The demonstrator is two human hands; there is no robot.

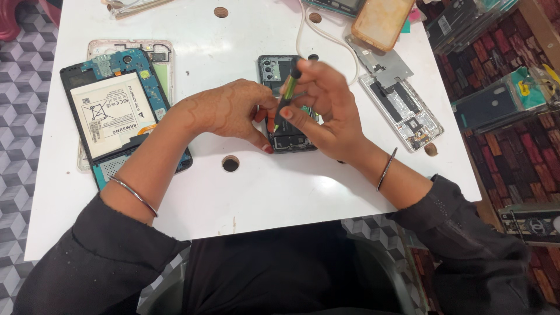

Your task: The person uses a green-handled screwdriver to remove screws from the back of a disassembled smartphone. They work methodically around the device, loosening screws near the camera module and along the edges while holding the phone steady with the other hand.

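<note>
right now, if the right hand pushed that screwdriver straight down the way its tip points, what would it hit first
Most likely the opened black phone: the right hand holds the green-and-black screwdriver angled down onto it, beside the left hand. Exact contact spot is hidden.

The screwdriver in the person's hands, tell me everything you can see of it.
The screwdriver is slim, with a green and black handle and a black cap at its top. It stands tilted, tip down, over the opened dark phone. The right hand pinches its handle; the left hand rests on the phone beside the tip, which is hidden among the fingers.

White rectangular battery label [112, 115] at left; sleeved packages [501, 102] at right
</note>
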